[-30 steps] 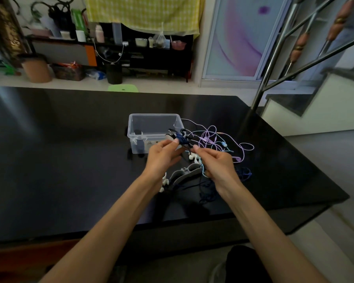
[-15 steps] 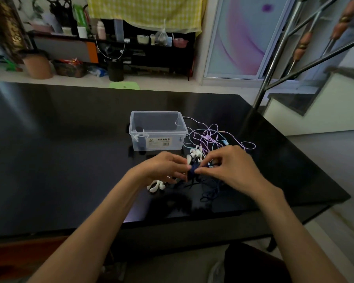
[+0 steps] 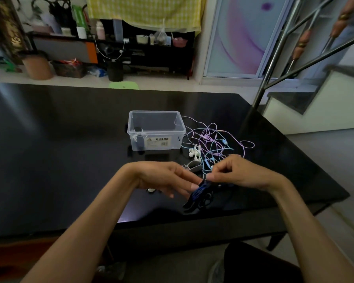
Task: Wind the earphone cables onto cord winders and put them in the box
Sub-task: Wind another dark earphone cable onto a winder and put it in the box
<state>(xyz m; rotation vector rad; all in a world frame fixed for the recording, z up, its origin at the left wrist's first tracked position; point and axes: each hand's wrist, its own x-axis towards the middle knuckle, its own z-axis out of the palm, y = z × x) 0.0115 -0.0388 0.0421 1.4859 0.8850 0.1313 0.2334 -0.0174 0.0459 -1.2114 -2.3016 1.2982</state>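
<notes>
A dark winder wrapped in dark blue earphone cable (image 3: 199,194) hangs just above the black table (image 3: 59,160), near its front edge. My right hand (image 3: 236,173) pinches its top end. My left hand (image 3: 165,178) is beside it with loosely extended fingers, fingertips touching the wound cable. A clear plastic box (image 3: 156,130) stands farther back with a dark item in its left corner. Right of the box lies a tangle of purple and light blue earphone cables (image 3: 212,142). White cord winders (image 3: 194,153) and a grey winder (image 3: 191,165) lie between the box and my hands.
A small white piece (image 3: 151,189) lies on the table under my left hand. The table's right edge and a metal stair railing (image 3: 274,58) are to the right. Shelves with clutter and a green stool (image 3: 124,85) stand beyond the table's far edge.
Both hands have come down and toward me from beside the box. The dark blue cable now sits wound on the winder, hanging from my right fingers, and my left fingers have loosened.
</notes>
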